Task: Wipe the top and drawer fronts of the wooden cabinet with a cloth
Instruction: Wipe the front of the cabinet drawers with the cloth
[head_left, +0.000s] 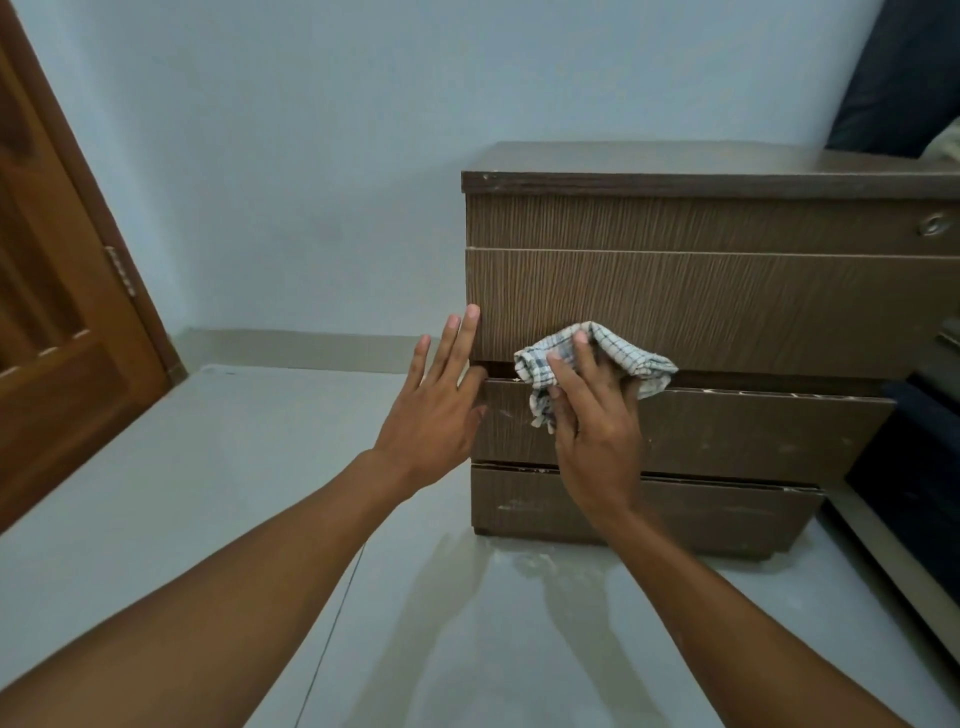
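Against the wooden cabinet (701, 312), at the gap between its second and third drawer fronts, the right hand (592, 415) presses a checked cloth (597, 358), which bunches out from under the fingers toward 12 and 2 o'clock. At 9 o'clock from the cloth, the left hand (436, 410) lies flat and spread, holding nothing, fingertips touching the cabinet's left edge.

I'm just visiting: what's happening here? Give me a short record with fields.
activity: wiping a drawer front
cloth: checked cloth, bunched, pressed at the gap between the second and third drawer fronts
right hand: right hand holds the cloth
left hand: left hand open, fingers at the left edge of the wooden cabinet
cabinet top: bare where visible
floor: pale floor
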